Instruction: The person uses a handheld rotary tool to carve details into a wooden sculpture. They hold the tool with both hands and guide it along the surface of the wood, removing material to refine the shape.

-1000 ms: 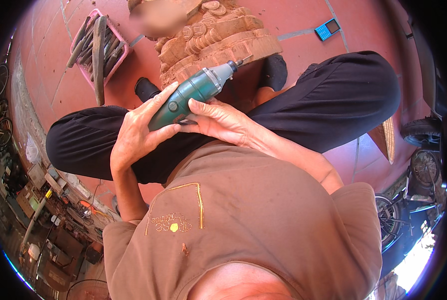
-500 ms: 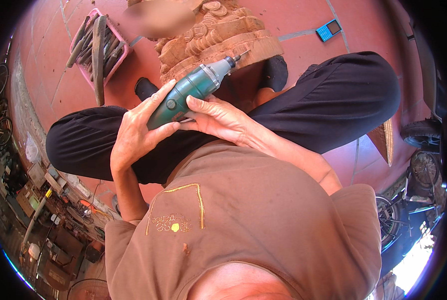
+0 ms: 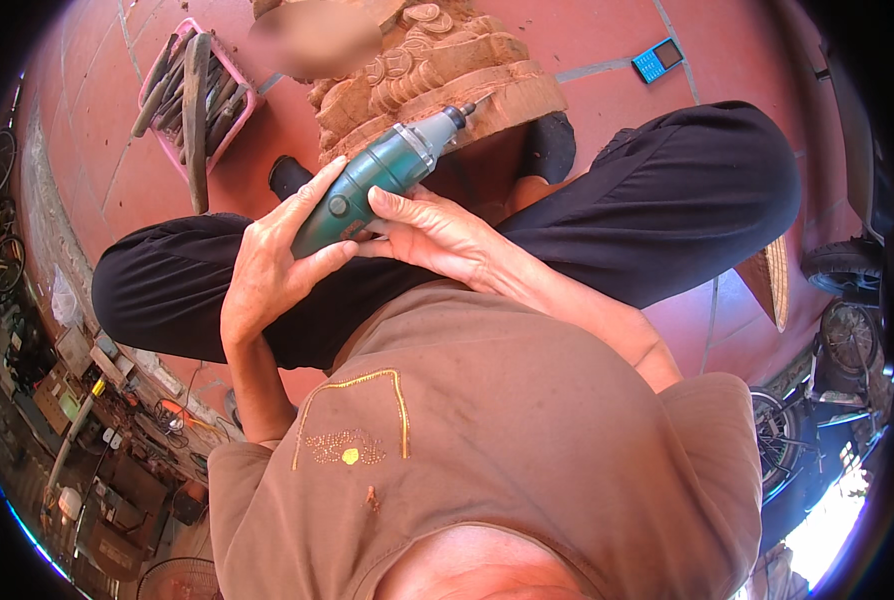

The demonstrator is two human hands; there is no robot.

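2 hands clamped around a green die grinder (image 3: 377,180), held above crossed legs (image 3: 647,205)
Left hand (image 3: 272,260) hugs the rear and left flank, right hand (image 3: 439,235) has its thumb on top. Probably hefty and rigid, maybe slick where the housing (image 3: 352,215) is smooth, so I'd grip that fat part; the skinny bit (image 3: 484,99) looks like the fragile end. Long axis slants forward and right, bit ending by the near edge of the wood carving (image 3: 467,75); can't tell if they touch.
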